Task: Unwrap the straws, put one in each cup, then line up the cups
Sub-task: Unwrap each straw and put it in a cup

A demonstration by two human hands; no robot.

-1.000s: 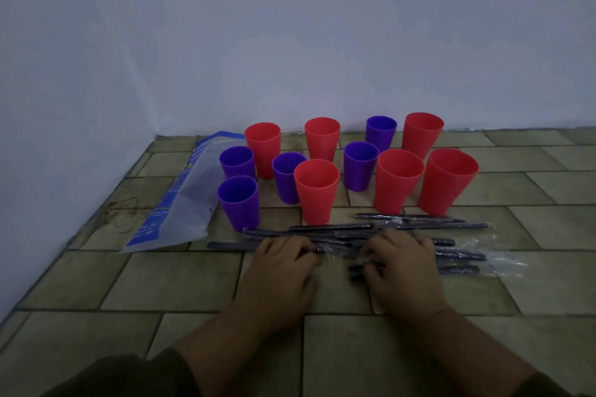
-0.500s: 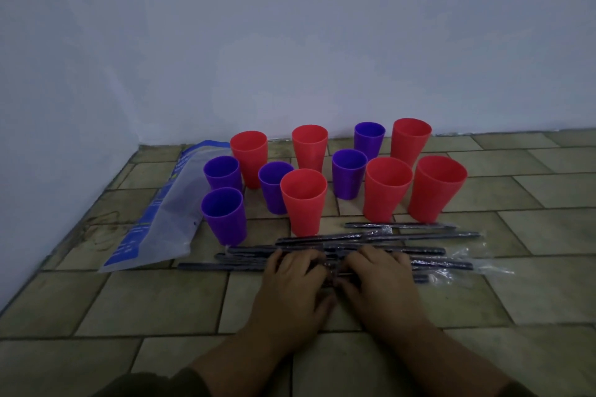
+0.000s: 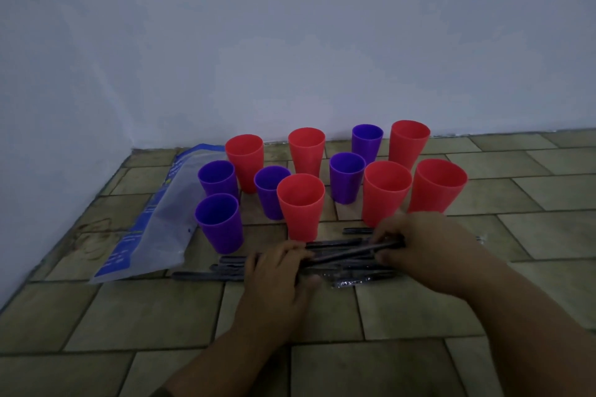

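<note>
Several red cups (image 3: pixel 300 203) and several purple cups (image 3: pixel 220 222) stand upright and empty in a loose cluster on the tiled floor. In front of them lies a pile of dark straws in clear wrappers (image 3: pixel 354 274). My left hand (image 3: pixel 277 280) and my right hand (image 3: pixel 422 248) each pinch an end of one wrapped straw (image 3: pixel 342 254), which is raised slightly above the pile and slants up to the right. Parts of the pile are hidden under both hands.
A flat clear plastic bag with blue print (image 3: pixel 154 222) lies left of the cups, next to the left wall. A pale wall runs right behind the back row of cups. Tiled floor (image 3: pixel 419 316) stretches toward me and to the right.
Both hands lay flat on the straw pile before. Now they have moved apart and lifted one wrapped straw by its ends; the right hand has shifted to the right.
</note>
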